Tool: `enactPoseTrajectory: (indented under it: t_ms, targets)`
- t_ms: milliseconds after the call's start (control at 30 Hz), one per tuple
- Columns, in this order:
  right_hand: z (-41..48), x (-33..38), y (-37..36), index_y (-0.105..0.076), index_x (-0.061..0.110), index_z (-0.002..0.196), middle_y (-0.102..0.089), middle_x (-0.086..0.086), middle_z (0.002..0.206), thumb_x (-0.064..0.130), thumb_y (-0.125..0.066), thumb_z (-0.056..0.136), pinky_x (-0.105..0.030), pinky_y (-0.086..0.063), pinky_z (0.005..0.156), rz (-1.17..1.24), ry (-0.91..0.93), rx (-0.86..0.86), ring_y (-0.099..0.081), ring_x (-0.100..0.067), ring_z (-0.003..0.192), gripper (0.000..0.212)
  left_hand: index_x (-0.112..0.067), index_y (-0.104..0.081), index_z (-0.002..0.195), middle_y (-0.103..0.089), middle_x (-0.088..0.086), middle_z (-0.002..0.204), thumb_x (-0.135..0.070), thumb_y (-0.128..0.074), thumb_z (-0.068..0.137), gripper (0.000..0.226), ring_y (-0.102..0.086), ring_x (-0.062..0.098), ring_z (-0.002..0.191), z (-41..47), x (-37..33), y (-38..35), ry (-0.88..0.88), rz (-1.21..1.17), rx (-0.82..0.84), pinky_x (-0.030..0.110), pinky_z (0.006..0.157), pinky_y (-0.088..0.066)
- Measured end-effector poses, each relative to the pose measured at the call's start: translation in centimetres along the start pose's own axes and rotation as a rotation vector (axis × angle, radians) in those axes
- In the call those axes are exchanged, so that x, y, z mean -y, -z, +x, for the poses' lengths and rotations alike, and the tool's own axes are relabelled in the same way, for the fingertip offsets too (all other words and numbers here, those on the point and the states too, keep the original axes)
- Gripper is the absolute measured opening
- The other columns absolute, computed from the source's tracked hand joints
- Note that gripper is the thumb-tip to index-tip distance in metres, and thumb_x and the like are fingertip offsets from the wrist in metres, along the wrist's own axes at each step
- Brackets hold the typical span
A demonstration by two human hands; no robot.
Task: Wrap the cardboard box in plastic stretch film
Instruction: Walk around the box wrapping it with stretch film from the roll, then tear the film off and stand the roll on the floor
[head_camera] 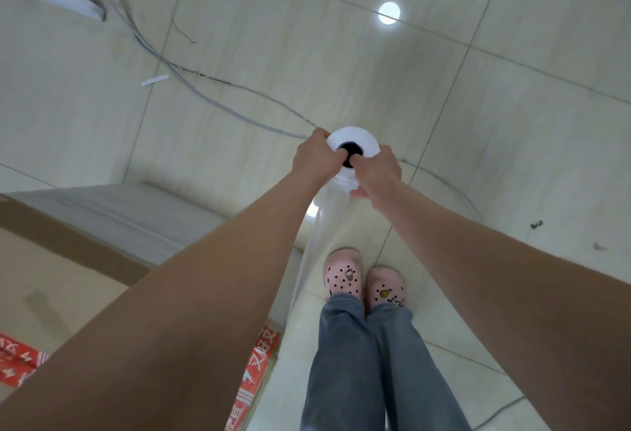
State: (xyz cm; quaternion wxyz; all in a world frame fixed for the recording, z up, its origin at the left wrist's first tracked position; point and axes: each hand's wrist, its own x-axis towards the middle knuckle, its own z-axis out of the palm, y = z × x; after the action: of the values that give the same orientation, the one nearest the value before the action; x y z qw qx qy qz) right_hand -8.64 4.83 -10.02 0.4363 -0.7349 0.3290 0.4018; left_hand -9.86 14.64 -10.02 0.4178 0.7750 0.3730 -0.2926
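You've got the white roll of plastic stretch film gripped by left hand and right hand, fingers curled round its ends. The film runs to the brown cardboard box, on the tiled floor at your left. Its near side looks wrapped and its top is bare, so more passes are needed.

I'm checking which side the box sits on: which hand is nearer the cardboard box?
Left. The left hand grips the film roll on the side facing the cardboard box at lower left; the right hand grips the roll's far side, farther from the box.
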Motion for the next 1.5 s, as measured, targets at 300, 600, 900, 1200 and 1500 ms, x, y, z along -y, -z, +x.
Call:
enactPoseTrajectory:
  t_ms: [300, 600, 900, 1200, 1500]
  targets:
    - [1.0, 0.1, 0.2, -0.056, 0.025, 0.124, -0.063, -0.001, 0.107, 0.010, -0.059, 0.079, -0.039, -0.060, 0.064, 0.162, 0.008, -0.076, -0.065, -0.023, 0.085, 0.047, -0.011, -0.066, 0.101, -0.068, 0.008, 0.093, -0.015, -0.059, 0.078, 0.025, -0.065, 0.028, 0.089, 0.6, -1.0, -0.3, -0.135, 0.083, -0.001, 0.043, 0.076, -0.057]
    - [1.6, 0.5, 0.9, -0.056, 0.032, 0.116, -0.062, 0.008, 0.097, 0.015, -0.053, 0.079, -0.042, -0.058, 0.074, -0.145, 0.260, -0.103, -0.063, -0.021, 0.087, 0.041, -0.011, -0.059, 0.107, -0.061, 0.002, 0.092, -0.020, -0.061, 0.079, 0.029, -0.065, 0.028, 0.092, 0.3, 0.0, -1.1, -0.087, -0.125, -0.053, 0.045, 0.077, -0.057]
    - [1.4, -0.8, 2.6, -0.046, 0.019, 0.128, -0.058, 0.001, 0.107, 0.022, -0.065, 0.081, -0.034, -0.054, 0.080, -0.001, 0.118, -0.137, -0.058, -0.017, 0.086, 0.051, -0.012, -0.054, 0.117, -0.061, 0.002, 0.101, -0.024, -0.064, 0.081, 0.040, -0.061, 0.021, 0.083, 0.1, -1.5, -1.8, -0.125, -0.030, -0.022, 0.032, 0.075, -0.053]
    - [1.6, -2.5, 4.5, -0.048, 0.027, 0.129, -0.056, 0.004, 0.112, 0.014, -0.054, 0.087, -0.024, -0.039, 0.075, -0.221, 0.257, -0.130, -0.051, -0.016, 0.091, 0.044, -0.012, -0.055, 0.091, -0.066, 0.004, 0.091, -0.032, -0.070, 0.074, 0.031, -0.068, 0.025, 0.081, -1.5, -0.7, -3.7, -0.104, 0.014, 0.025, 0.040, 0.076, -0.057]
    - [1.4, -3.5, 3.7, -0.047, 0.013, 0.130, -0.058, -0.005, 0.108, 0.020, -0.063, 0.082, -0.043, -0.058, 0.076, 0.052, 0.053, -0.116, -0.057, -0.013, 0.068, 0.051, -0.014, -0.052, 0.127, -0.063, 0.004, 0.113, -0.028, -0.066, 0.081, 0.050, -0.059, 0.020, 0.105, -1.6, -1.1, -3.5, -0.195, 0.116, -0.014, 0.026, 0.081, -0.045]
